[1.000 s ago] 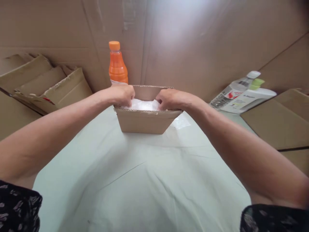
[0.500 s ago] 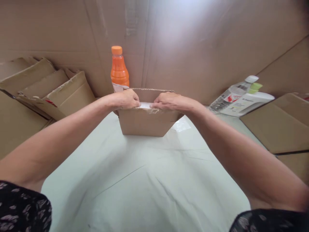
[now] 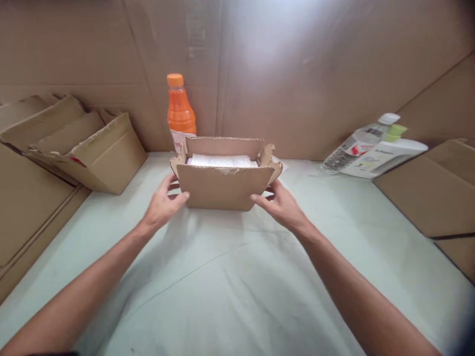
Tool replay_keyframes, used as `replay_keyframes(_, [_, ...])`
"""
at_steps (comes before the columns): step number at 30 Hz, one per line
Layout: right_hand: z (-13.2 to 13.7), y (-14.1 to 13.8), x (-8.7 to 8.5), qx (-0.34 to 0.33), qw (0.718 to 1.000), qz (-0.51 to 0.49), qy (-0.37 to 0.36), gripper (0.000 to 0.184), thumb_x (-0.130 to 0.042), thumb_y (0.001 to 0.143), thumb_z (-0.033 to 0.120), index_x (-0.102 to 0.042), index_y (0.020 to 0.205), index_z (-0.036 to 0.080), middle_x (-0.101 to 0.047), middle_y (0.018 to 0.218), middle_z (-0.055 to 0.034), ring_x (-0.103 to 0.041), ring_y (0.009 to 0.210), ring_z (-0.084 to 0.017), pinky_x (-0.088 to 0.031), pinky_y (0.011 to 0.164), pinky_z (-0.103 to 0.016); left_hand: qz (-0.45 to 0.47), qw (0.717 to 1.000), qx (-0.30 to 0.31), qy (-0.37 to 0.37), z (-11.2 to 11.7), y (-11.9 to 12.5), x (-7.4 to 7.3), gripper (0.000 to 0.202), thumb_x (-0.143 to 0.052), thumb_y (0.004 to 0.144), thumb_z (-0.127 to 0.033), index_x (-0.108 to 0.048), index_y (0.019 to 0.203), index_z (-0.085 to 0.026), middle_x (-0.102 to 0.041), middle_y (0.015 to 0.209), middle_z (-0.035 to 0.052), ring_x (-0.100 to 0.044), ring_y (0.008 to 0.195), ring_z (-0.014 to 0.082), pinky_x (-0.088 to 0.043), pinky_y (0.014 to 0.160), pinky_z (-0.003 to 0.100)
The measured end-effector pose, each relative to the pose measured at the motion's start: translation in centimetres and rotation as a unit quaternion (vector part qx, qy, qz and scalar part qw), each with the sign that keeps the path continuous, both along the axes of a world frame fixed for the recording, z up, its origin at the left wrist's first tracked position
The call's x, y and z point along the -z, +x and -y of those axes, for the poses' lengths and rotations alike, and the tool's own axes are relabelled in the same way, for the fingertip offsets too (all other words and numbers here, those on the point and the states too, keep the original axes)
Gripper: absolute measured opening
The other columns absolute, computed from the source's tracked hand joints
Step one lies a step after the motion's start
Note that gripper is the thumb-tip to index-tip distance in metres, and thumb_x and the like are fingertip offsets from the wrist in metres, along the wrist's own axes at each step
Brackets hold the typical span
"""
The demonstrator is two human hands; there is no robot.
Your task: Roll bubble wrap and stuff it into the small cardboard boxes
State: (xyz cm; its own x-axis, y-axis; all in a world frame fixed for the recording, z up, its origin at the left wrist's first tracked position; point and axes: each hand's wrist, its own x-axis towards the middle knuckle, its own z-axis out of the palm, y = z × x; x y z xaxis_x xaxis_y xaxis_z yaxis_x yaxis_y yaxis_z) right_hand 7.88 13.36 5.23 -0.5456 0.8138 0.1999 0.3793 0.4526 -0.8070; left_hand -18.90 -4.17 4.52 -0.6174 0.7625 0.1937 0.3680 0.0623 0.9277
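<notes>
A small cardboard box [image 3: 222, 188] stands upright on the pale green cloth, its top flaps raised. White wrapped material, maybe bubble wrap [image 3: 218, 160], fills the opening. My left hand [image 3: 166, 201] holds the box's left side, thumb at the front corner and fingers partly hidden along the side. On the right side, my right hand [image 3: 279, 201] grips in the same way, its thumb on the front corner and its fingertips out of sight.
An orange bottle [image 3: 181, 111] is just behind the box. Open cardboard boxes [image 3: 111, 153] stand on the left. To the right, a clear plastic bottle [image 3: 356, 148] and a white bottle [image 3: 389, 155] lean near another cardboard box [image 3: 426, 193]. A cardboard wall [image 3: 278, 84] closes off the back.
Both hands have left the box's top opening and come down to its two sides. The white contents and raised flaps now show more fully. The box has stayed in nearly the same place.
</notes>
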Motion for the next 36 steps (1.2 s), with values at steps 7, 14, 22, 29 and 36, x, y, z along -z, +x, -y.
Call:
replay_keyframes(7, [0.2,1.9,-0.1,0.072,0.997,-0.021,0.036,0.043,-0.073,0.078,0.053,-0.066,0.108,0.021,-0.076,0.102,-0.0107,-0.070,0.079,-0.026,-0.058,0.067,-0.039,0.026,0.997,0.079,0.000,0.3,6.0,0.4,0.068,-0.063,0.077,-0.024,-0.049,0.144,-0.018,-0.064,0.136,0.0150,-0.064,0.117,0.0258,-0.060,0.087,0.036])
replay_keyframes(14, [6.8,-8.8,0.8,-0.165,0.986,-0.025,-0.027,0.048,-0.068,0.081,0.047,-0.063,0.117,0.017,-0.075,0.110,-0.0127,-0.071,0.089,-0.027,-0.059,0.078,-0.041,0.044,0.986,-0.157,-0.031,17.5,6.2,3.0,0.059,-0.065,0.087,-0.033,-0.046,0.143,-0.028,-0.056,0.139,0.0123,-0.069,0.105,0.0239,-0.061,0.090,0.040])
replay_keyframes(22, [18.9,-27.4,4.7,-0.312,0.949,0.018,0.030,0.061,-0.055,0.092,0.030,-0.046,0.149,0.009,-0.053,0.150,-0.0221,-0.052,0.138,-0.030,-0.040,0.117,-0.048,0.016,0.921,-0.382,0.075,25.4,3.7,5.7,0.078,-0.070,0.088,-0.036,-0.033,0.157,-0.033,-0.038,0.160,0.0114,-0.038,0.151,0.0309,-0.049,0.116,0.048])
replay_keyframes(29, [22.7,-28.8,8.1,-0.418,0.895,0.097,0.121,0.075,-0.062,0.093,0.031,-0.034,0.160,0.013,-0.040,0.163,-0.0193,-0.038,0.151,-0.030,-0.030,0.123,-0.050,0.028,0.921,-0.376,0.094,22.5,0.6,7.0,0.076,-0.065,0.092,-0.033,-0.028,0.159,-0.034,-0.029,0.167,0.0103,-0.027,0.158,0.0294,-0.045,0.121,0.048])
replay_keyframes(36, [21.8,-30.5,7.6,-0.446,0.870,0.135,0.161,0.076,-0.063,0.096,0.040,-0.034,0.160,0.009,-0.042,0.162,-0.0185,-0.036,0.152,-0.030,-0.026,0.124,-0.048,0.064,0.908,-0.404,0.091,21.8,-1.7,8.6,0.074,-0.067,0.090,-0.035,-0.032,0.156,-0.033,-0.032,0.166,0.0099,-0.035,0.155,0.0297,-0.047,0.119,0.047])
